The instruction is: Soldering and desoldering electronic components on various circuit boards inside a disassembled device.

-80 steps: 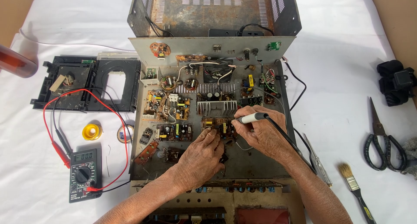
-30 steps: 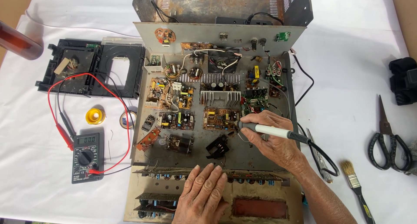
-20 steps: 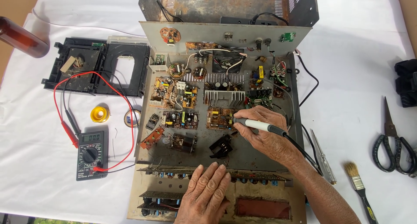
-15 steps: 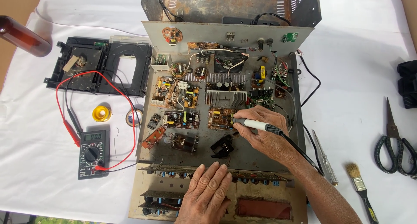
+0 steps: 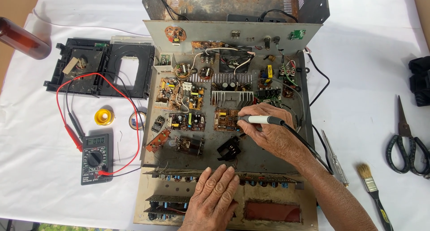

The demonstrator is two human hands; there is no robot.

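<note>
While the opened amplifier chassis point(image 5: 179, 204) fills the centre of the frame on a white cloth point(image 5: 367, 79), a soldering iron point(image 5: 260, 119) is gripped in the right hand point(image 5: 274, 133), the fingers being curled around its pale handle. The iron lies across the top of that hand, right of centre, and its tip is pointed leftward at a small brown circuit board point(image 5: 225, 119) just beside the knuckles. Its black cord point(image 5: 309, 146) is led back along the wrist towards the lower right. The left hand point(image 5: 215, 199) is laid flat, fingers spread and nothing grasped, on the chassis front edge at the bottom centre, well below the iron. A digital multimeter point(image 5: 96, 158) with red and black leads is seen at the lower left. Scissors point(image 5: 405, 143) and a paintbrush point(image 5: 374, 195) are placed at the right edge.
</note>
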